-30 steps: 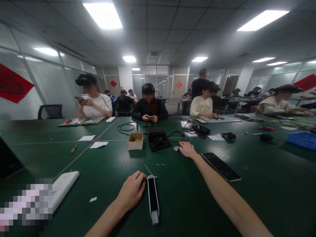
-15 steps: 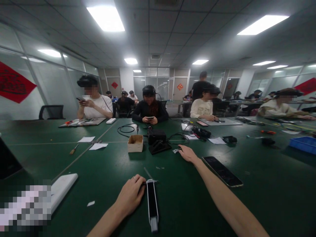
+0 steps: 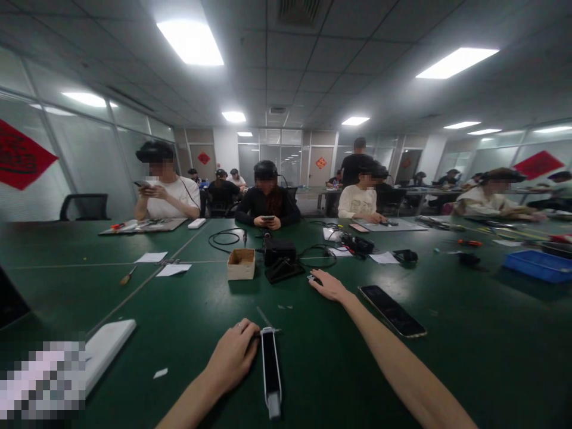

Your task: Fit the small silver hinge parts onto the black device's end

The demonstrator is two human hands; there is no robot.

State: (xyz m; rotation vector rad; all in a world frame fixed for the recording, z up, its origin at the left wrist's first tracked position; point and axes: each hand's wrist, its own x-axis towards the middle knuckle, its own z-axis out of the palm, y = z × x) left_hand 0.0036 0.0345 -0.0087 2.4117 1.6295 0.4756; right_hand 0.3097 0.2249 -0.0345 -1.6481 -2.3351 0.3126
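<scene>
1. Left hand (image 3: 235,357): curled against the far end of a long black bar (image 3: 270,370). Fingertips hidden, so cannot tell if it grips or only touches.
2. Bar lies flat by the table's near edge, pointing away.
3. Right hand (image 3: 329,286): stretched out, palm down, fingers released, tips at a small metal piece (image 3: 312,277).
4. Phone (image 3: 392,311) just right of that forearm.
5. Cardboard box (image 3: 241,264) and black stand (image 3: 280,262) beyond, side by side.
6. Green table (image 3: 469,333); seated people at far edge; office ceiling lights.
7. Near left corner blurred; white slab (image 3: 107,348) partly covered.
</scene>
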